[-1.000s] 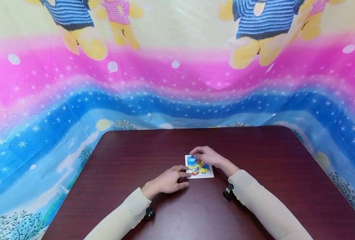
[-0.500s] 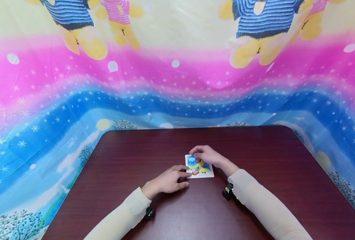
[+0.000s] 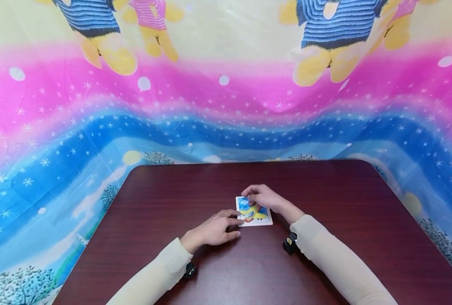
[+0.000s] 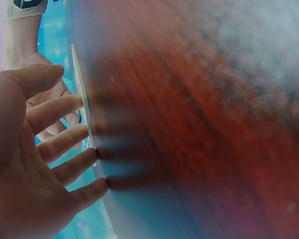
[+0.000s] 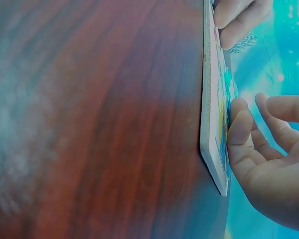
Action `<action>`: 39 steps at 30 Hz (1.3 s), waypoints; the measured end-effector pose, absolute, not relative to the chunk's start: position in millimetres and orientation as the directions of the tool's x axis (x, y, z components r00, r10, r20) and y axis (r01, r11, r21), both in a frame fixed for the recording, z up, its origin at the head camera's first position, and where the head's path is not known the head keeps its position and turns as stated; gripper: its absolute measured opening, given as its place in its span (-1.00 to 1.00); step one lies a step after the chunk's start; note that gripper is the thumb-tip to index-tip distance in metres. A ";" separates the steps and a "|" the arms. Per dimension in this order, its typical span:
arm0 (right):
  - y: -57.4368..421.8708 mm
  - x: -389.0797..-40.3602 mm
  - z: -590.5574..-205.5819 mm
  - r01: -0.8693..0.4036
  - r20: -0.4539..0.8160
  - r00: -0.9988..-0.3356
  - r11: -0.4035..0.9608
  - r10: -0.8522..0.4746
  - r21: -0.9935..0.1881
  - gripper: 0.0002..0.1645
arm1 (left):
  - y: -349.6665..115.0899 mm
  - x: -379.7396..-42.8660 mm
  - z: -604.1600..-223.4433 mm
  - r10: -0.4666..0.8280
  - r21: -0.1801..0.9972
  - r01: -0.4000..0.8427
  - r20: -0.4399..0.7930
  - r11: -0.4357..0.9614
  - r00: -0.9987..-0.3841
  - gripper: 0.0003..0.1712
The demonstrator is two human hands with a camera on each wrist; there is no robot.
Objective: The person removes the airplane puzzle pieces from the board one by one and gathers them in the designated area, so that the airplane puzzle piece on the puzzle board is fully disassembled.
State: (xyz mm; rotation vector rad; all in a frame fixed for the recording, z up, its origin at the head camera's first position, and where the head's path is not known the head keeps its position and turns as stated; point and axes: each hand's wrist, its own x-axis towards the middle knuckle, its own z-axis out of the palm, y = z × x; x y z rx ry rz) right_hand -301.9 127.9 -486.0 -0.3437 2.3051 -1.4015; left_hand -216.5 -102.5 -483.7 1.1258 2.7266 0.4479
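Loosely spread, unclenched: fingers of left hand, at left edge of picture board. Bent over its far side: fingers of right hand, grasp impossible to tell. Board: flat on counter, near-square, no evident long axis; rightward of left fingers, beneath right; neither hand nearer.

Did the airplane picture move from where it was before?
No. In the head view, the airplane picture lies in the same spot on the table.
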 end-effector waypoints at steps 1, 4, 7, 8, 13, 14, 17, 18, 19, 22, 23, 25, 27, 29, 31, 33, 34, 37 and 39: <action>127.9 -302.2 -486.1 0.006 -0.223 -0.882 0.462 -0.416 -0.887 -0.72 | -102.3 -216.7 -483.9 0.708 0.332 0.660 -0.034 0.674 -0.706 -0.50; 127.8 -303.2 -486.2 0.002 -0.219 -0.884 0.465 -0.413 -0.885 -0.72 | -101.9 -216.7 -483.5 0.702 0.329 0.654 -0.041 0.681 -0.711 -0.51; 127.7 -304.6 -487.0 0.002 -0.218 -0.888 0.470 -0.406 -0.882 -0.72 | -101.5 -216.6 -482.6 0.695 0.332 0.643 -0.055 0.690 -0.717 -0.50; 127.7 -305.1 -487.3 0.003 -0.219 -0.889 0.473 -0.403 -0.881 -0.71 | -101.4 -216.6 -482.4 0.692 0.332 0.640 -0.059 0.693 -0.719 -0.50; 126.7 -306.8 -487.7 0.007 -0.223 -0.895 0.488 -0.386 -0.873 -0.71 | -101.2 -216.8 -481.8 0.689 0.336 0.633 -0.070 0.697 -0.722 -0.50; 126.4 -307.0 -487.5 0.005 -0.220 -0.898 0.490 -0.382 -0.872 -0.71 | -101.3 -216.9 -481.8 0.690 0.335 0.635 -0.066 0.696 -0.721 -0.50; 125.5 -307.2 -486.8 0.001 -0.210 -0.906 0.494 -0.367 -0.869 -0.73 | -101.6 -217.1 -481.9 0.694 0.331 0.641 -0.062 0.692 -0.717 -0.50; 125.3 -307.2 -486.6 -0.001 -0.206 -0.908 0.494 -0.364 -0.869 -0.73 | -101.6 -217.2 -481.9 0.694 0.332 0.640 -0.062 0.693 -0.718 -0.50; 125.2 -307.3 -486.8 -0.004 -0.201 -0.910 0.494 -0.361 -0.870 -0.74 | -101.6 -217.2 -482.1 0.693 0.331 0.640 -0.062 0.693 -0.718 -0.50; 124.6 -307.1 -486.7 -0.013 -0.191 -0.913 0.493 -0.359 -0.870 -0.77 | -101.3 -217.3 -482.6 0.687 0.332 0.634 -0.063 0.698 -0.724 -0.50; 124.7 -307.3 -487.3 -0.019 -0.185 -0.914 0.493 -0.361 -0.870 -0.77 | -101.1 -217.4 -482.7 0.685 0.334 0.631 -0.067 0.701 -0.726 -0.50; 124.4 -307.5 -487.5 -0.028 -0.176 -0.915 0.494 -0.362 -0.869 -0.78 | -100.5 -217.3 -482.8 0.682 0.333 0.628 -0.068 0.703 -0.728 -0.50; 124.2 -307.7 -487.7 -0.037 -0.168 -0.917 0.496 -0.362 -0.867 -0.79 | -100.1 -217.1 -482.3 0.680 0.335 0.625 -0.070 0.705 -0.730 -0.50; 123.9 -308.1 -487.8 -0.043 -0.161 -0.920 0.500 -0.358 -0.865 -0.79 | -99.6 -216.8 -481.5 0.678 0.336 0.623 -0.072 0.707 -0.731 -0.50; 123.5 -308.4 -487.3 -0.045 -0.157 -0.923 0.503 -0.353 -0.863 -0.79 | -99.3 -217.2 -481.5 0.677 0.333 0.623 -0.070 0.708 -0.732 -0.50; 123.0 -308.6 -486.7 -0.044 -0.157 -0.924 0.505 -0.349 -0.862 -0.79 | -99.1 -217.4 -481.4 0.677 0.329 0.623 -0.071 0.710 -0.733 -0.51; 122.7 -308.6 -486.2 -0.041 -0.160 -0.924 0.506 -0.347 -0.862 -0.79 | -99.1 -217.6 -481.5 0.676 0.328 0.623 -0.072 0.710 -0.733 -0.51; 122.3 -309.5 -485.7 -0.033 -0.166 -0.924 0.504 -0.344 -0.863 -0.80 | -99.1 -218.1 -481.7 0.678 0.327 0.624 -0.073 0.709 -0.732 -0.51; 122.4 -310.6 -486.3 -0.033 -0.165 -0.925 0.503 -0.343 -0.864 -0.80 | -99.2 -218.3 -481.6 0.679 0.327 0.626 -0.073 0.708 -0.730 -0.51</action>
